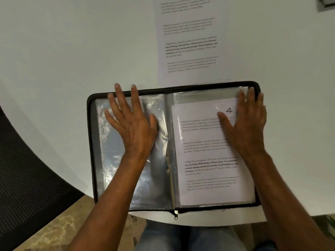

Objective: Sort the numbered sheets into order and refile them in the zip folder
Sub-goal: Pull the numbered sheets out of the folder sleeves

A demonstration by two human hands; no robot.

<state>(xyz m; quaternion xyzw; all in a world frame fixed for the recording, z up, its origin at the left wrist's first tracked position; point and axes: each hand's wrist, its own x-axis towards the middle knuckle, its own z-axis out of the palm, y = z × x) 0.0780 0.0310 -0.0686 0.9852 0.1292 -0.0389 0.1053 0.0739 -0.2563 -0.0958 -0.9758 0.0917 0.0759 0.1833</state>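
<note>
A black zip folder (90, 142) lies open on the white table (72, 51), its clear plastic sleeves spread to both sides. The right page holds a printed sheet marked 4 (208, 160) inside a sleeve. My left hand (130, 120) lies flat with fingers spread on the shiny sleeves (108, 160) of the left side. Over on the right edge of sheet 4, my right hand (248, 124) presses flat, fingers reaching the folder's top right corner. A loose printed sheet (190, 42) lies on the table just beyond the folder; its number is not visible.
The folder's zip pull (176, 214) hangs over the table's near edge, above my knees. A black mesh chair (27, 178) stands to the left. A dark object (326, 2) shows at the top right corner.
</note>
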